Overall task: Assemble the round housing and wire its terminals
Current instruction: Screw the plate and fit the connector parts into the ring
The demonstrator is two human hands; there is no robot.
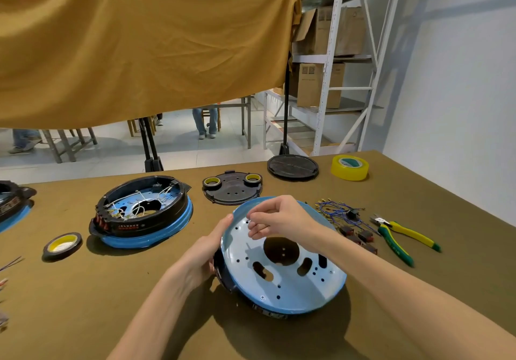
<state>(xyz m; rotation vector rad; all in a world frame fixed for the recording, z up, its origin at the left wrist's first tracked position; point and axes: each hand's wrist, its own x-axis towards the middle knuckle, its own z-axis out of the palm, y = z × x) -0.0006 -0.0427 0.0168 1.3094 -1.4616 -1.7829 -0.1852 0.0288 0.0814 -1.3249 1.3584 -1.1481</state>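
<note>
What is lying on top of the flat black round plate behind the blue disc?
Two small yellow tape rolls sit on the black plate, one at each far corner. The blue disc hides the plate's near edge.

Left hand [208, 250] gripping, fingers curled; right hand [275, 217] raised, fingertips pinched together

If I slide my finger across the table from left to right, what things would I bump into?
Black tape roll → wired black-and-blue housing → left hand → blue round plate it steadies → bundle of blue wires → green-and-yellow pliers.
</note>
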